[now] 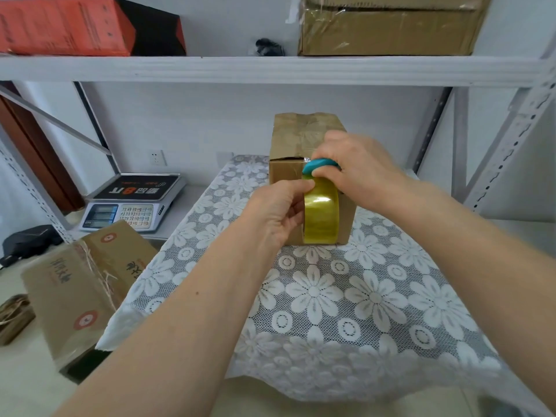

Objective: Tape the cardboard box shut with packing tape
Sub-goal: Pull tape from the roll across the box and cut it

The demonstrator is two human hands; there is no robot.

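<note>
A small brown cardboard box (pixel 288 145) stands on the lace-covered table (pixel 346 296), its top flaps wrinkled and a dark gap showing along the near top edge. A roll of yellowish packing tape (pixel 322 213) with a teal cutter (pixel 319 165) is held upright against the box's near face. My right hand (pixel 358 167) grips the cutter and the top of the roll from the right. My left hand (pixel 279 212) pinches the roll's left side, thumb on the tape near its top. The hands and roll hide the lower middle of the box's near face.
An electronic scale (pixel 135 203) sits on a low shelf at left. A printed cardboard box tied with twine (pixel 87 284) leans near the table's left edge. An upper shelf (pixel 270 69) carries an orange box (pixel 63 25) and a taped brown box (pixel 388 25). Metal shelf uprights (pixel 511 145) stand at right.
</note>
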